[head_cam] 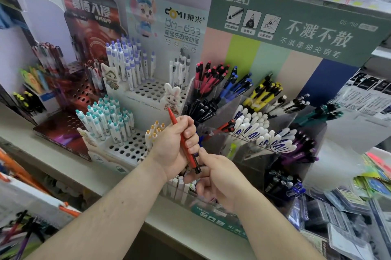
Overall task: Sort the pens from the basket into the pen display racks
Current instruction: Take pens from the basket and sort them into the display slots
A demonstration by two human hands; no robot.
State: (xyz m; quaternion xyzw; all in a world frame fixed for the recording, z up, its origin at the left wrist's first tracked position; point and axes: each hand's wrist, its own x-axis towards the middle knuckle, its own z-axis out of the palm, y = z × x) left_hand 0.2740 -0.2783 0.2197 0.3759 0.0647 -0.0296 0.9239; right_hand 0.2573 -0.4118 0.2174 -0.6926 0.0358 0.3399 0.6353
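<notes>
Two hands hold red pen (182,138) | boards: DOMI DM-633, DS

The red pen (183,140) looks matt plastic, the rack (281,154) dividers clear glossy plastic, the green backboard (296,27) printed card, matt.
</notes>
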